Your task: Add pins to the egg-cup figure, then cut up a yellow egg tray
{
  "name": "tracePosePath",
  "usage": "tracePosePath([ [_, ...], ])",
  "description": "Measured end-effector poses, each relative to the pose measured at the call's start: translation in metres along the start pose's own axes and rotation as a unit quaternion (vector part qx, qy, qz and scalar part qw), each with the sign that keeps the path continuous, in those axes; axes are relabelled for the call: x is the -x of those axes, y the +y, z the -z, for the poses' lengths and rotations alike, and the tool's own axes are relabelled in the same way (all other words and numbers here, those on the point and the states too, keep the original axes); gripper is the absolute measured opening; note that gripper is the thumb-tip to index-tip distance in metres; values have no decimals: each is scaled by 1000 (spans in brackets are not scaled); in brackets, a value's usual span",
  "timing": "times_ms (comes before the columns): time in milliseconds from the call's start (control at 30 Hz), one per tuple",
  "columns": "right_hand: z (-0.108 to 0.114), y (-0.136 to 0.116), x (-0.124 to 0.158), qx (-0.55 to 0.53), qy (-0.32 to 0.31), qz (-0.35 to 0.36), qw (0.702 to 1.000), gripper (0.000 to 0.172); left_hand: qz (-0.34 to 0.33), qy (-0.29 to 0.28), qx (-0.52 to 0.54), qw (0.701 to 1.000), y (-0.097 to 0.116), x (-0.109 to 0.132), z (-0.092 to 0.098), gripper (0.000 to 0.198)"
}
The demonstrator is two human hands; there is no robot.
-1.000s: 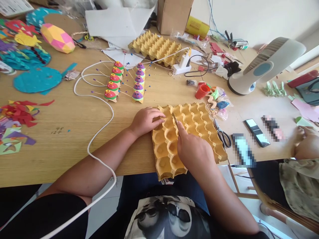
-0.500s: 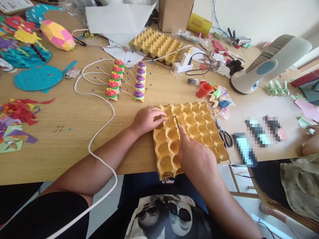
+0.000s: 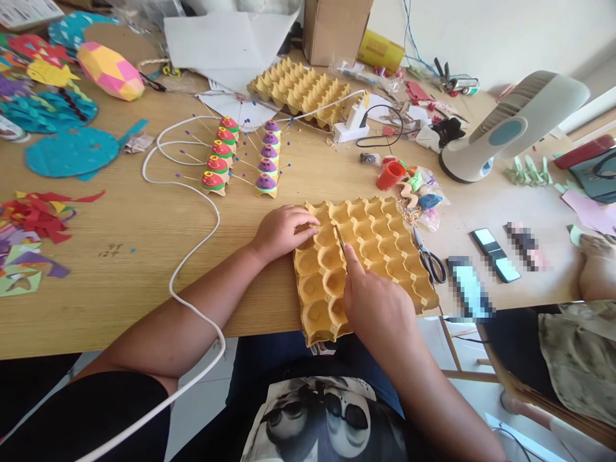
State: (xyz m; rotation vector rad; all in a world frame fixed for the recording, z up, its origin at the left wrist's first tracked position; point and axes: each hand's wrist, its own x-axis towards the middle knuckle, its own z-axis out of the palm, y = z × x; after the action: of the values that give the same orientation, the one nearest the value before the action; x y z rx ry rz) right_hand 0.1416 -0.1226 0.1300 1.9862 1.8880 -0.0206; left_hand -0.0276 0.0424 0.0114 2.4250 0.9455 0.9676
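Cardboard egg tray (image 3: 380,244): yellow, lay flat at the near edge of the wooden counter (image 3: 144,256), one corner hanging past the edge toward the lap.
Left hand (image 3: 283,232): rested palm-down on the tray's far-left corner, fingers curled over the rim, pressing it to the counter; held nothing else.
Right hand (image 3: 378,308): clenched around a thin blade (image 3: 339,236), index finger stretched along it; handle hidden inside the fist.
Blade tip: sat in a groove between cups, near the tray's middle-left rows, just beside the left hand's fingers.
Scissors (image 3: 428,256): lay on the counter touching or nearly touching the tray's right edge, black handles toward the near side.
Phones (image 3: 495,255): to the right of the scissors, apart from the tray.
Second egg tray (image 3: 301,90): far side of the counter, well apart from the first.
Painted cup figures (image 3: 243,157): two rows, stuck with pins, between the two trays.
White cable (image 3: 192,212): looped across the counter left of the left forearm and off the near edge.
Fan (image 3: 510,128): white, far right.
Paper scraps (image 3: 33,224): coloured, at the left edge.
Another person's hand (image 3: 594,273): far right edge, away from the tray; state impossible to tell.
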Motion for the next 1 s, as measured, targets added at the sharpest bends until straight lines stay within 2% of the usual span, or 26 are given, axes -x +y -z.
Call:
tracePosePath([
  [200, -4, 17, -5, -105, -6, 10, 994, 57, 2, -6, -2, 1000, -1, -1, 0, 26],
  [400, 1, 20, -7, -141, 15, -7, 990, 50, 15, -16, -2, 1000, 0, -1, 0, 29],
  [567, 7, 20, -12, -129, 18, -25, 991, 60, 14, -19, 7, 1000, 0, -1, 1, 31],
  [767, 3, 15, -20, -129, 6, -12, 992, 61, 2, -15, 13, 1000, 0, -1, 1, 30],
  [1000, 0, 4, -17, -85, 8, -12, 996, 64, -4, -5, 10, 1000, -2, -1, 0, 27],
])
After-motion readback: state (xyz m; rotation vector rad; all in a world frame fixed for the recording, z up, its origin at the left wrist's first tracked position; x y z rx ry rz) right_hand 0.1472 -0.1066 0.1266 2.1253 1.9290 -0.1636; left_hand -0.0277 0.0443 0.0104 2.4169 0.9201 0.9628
